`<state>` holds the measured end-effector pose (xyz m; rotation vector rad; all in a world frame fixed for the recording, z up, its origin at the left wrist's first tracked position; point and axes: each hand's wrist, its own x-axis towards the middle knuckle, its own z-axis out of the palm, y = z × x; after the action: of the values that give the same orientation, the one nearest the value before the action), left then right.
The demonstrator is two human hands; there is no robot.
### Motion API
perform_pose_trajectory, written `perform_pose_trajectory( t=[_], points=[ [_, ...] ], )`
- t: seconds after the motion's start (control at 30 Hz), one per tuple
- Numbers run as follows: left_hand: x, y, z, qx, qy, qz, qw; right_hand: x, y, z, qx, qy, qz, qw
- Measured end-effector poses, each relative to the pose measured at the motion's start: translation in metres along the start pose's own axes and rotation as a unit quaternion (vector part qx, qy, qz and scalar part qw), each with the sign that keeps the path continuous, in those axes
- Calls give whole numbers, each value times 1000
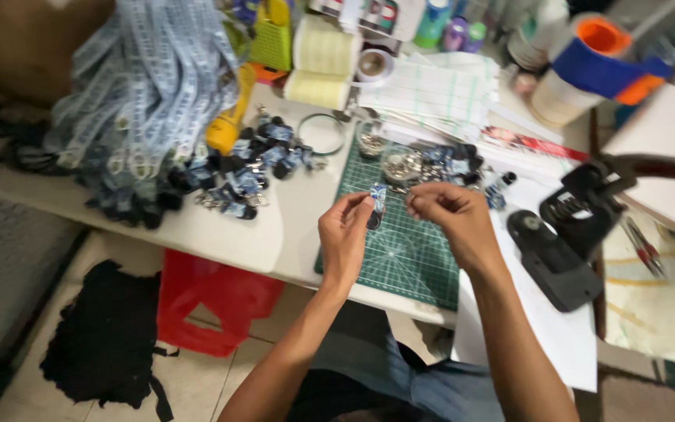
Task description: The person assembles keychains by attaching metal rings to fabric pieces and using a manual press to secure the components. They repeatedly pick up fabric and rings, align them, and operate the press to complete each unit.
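1. Head view: left hand [344, 238] pinches a small blue strap end [377, 199] between thumb and fingertips, above a green cutting mat [400, 258].
2. Right hand [451, 211] has fingers pressed together just beside it; whether they touch it cannot be told.

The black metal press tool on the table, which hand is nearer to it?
Right. The right hand is just beside the black metal press tool; the left hand is farther away.

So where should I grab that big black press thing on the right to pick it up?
Probably by the raised arm of the black press, coming from above. The arm stands up off its flat base, leaving room for fingers around it, while the base lies flat on white paper with little to hook under.
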<state>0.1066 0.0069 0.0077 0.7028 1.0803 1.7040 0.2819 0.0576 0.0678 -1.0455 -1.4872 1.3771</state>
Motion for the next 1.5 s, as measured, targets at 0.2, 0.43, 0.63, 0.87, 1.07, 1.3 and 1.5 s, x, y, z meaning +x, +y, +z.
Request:
perform_pose_trajectory(
  t=[0.2, 0.43, 0.63, 0.87, 1.07, 1.3, 1.5],
  points=[
    [-18, -8, 42, 40, -55, -6, 998, -38, 13, -15, 7, 58, 0, 998],
    [-38, 0, 66, 167, -73, 57, 982, -56, 23, -24, -67, 147, -38, 986],
    [-46, 3, 72, 192, -64, 88, 975, -58, 33, -20, -67, 197, -88, 974],
    [-51, 3, 75, 229, -59, 124, 964, -60, 33, -20, -49, 222, -79, 971],
    [-51, 5, 76, 210, -83, 239, 944, -60, 35, -25, -61, 207, -113, 970],
    [-50, 7, 74, 216, -87, 150, 961, -56, 41, -33, 19, 172, -27, 985],
    [-48, 3, 72, 209, -88, 88, 970, -54, 46, -37, 27, 158, -19, 987]
  ],
)
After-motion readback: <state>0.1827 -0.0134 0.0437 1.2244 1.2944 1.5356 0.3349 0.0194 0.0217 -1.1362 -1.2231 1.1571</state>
